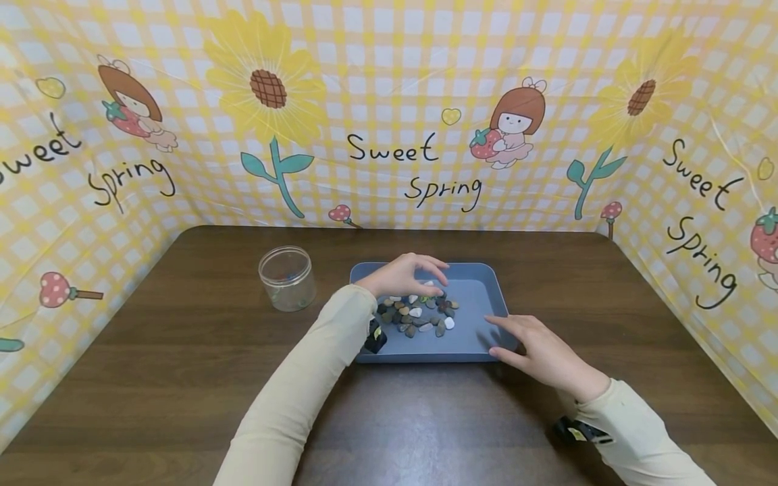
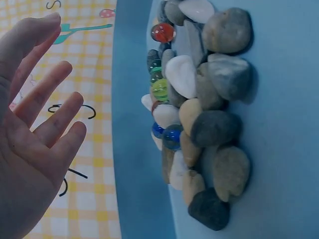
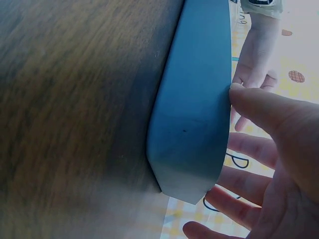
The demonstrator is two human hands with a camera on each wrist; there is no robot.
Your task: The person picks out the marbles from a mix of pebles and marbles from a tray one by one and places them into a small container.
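My left hand (image 1: 408, 275) hovers over the far left part of a blue tray (image 1: 480, 297), its fingers apart with nothing between them. Below it lies a cluster of pebbles (image 1: 415, 312) in grey, white and tan. Glass marbles sit among them in the left wrist view: a red marble (image 2: 163, 33), a yellow-green marble (image 2: 160, 89) and a blue marble (image 2: 172, 136). My right hand (image 1: 541, 352) is at the tray's front right corner, thumb and fingers spread. Its thumb tip appears by the rim in the right wrist view; whether it touches I cannot tell.
A clear jar (image 1: 288, 280) stands left of the tray, with some small coloured things low inside. Both rest on a brown wooden table (image 1: 182, 364). A yellow checked cloth (image 1: 389, 81) hangs behind the table and along both sides.
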